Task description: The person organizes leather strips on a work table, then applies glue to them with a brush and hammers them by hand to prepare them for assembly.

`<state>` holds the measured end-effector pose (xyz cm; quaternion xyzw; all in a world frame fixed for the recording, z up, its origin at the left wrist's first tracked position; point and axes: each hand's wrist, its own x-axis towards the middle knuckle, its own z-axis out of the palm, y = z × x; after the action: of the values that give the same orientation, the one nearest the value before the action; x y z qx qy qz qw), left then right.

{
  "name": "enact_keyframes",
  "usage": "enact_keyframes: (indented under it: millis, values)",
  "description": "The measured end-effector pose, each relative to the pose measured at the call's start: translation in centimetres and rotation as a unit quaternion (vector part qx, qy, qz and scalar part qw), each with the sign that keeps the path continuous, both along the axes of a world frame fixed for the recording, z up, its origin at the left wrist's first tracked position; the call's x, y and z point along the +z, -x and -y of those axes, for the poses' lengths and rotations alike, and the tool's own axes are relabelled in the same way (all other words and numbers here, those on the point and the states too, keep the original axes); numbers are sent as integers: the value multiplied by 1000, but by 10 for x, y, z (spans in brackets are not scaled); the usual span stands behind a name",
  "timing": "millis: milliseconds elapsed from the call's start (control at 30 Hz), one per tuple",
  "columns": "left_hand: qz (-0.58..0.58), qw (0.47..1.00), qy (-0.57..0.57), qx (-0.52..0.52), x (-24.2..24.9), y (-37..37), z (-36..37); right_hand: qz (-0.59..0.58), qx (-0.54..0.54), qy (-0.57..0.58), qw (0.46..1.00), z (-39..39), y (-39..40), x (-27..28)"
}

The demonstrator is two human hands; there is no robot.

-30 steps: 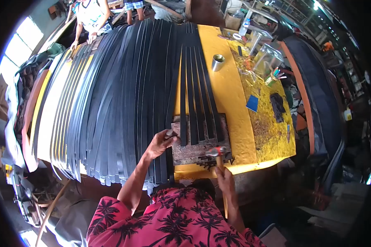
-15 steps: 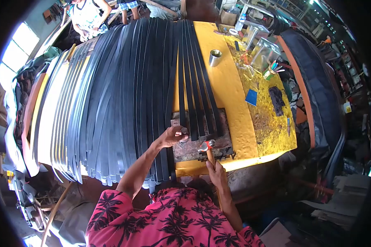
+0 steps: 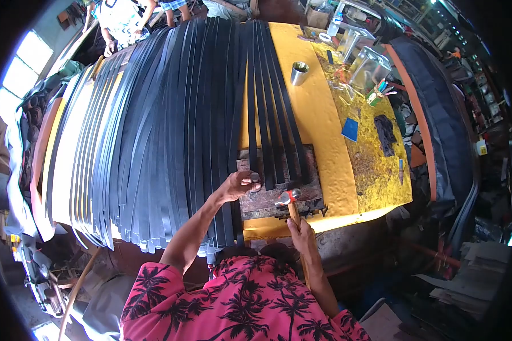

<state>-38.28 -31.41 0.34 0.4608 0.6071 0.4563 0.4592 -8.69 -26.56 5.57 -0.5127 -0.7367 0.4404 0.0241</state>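
My left hand (image 3: 235,187) is closed around a short metal punch (image 3: 255,178), held upright at the end of a black strap (image 3: 252,136) on a worn board (image 3: 261,206). Most of the punch's lower part is hidden by my fingers. In my right hand (image 3: 303,236) is the wooden handle of a ball-peen hammer (image 3: 288,196). Its metal head, with a red patch, hangs over the board, to the right of the punch and apart from it. Several more black straps (image 3: 277,136) lie with their ends on the board.
Many black straps (image 3: 182,125) cover the table's left side. On the yellow tabletop (image 3: 330,148) stand a metal cup (image 3: 299,73), a cup of pens (image 3: 376,95) and clear containers (image 3: 370,67). A blue square (image 3: 350,129) and dark cloth (image 3: 384,135) lie there. A person (image 3: 122,23) stands at the far left.
The hammer has shifted slightly right and stays low over the board. My left hand keeps the punch at nearly the same spot. The other person's hand has moved down toward the table edge.
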Motion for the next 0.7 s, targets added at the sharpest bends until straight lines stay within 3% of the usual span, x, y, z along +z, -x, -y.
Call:
enact_keyframes:
  millis: [367,433,467,567,633,700]
  values:
    - [20,1000,7,-9,-3,-2,3,0,3,-1,1000,-2,0,13]
    - [-9,1000,5,-15,3,-3,7,0,-13,122,992,-5,0,20]
    - [-39,999,2,-22,6,-4,8,1,-13,121,993,-4,0,21]
    - [-42,999,1,-17,13,-9,15,-18,33,95,995,1,3,24]
    - [-16,999,-26,-11,5,-12,20,-35,82,-86,992,10,12,33]
    - [-1,999,-48,-14,7,-13,23,-66,94,-112,987,9,27,63]
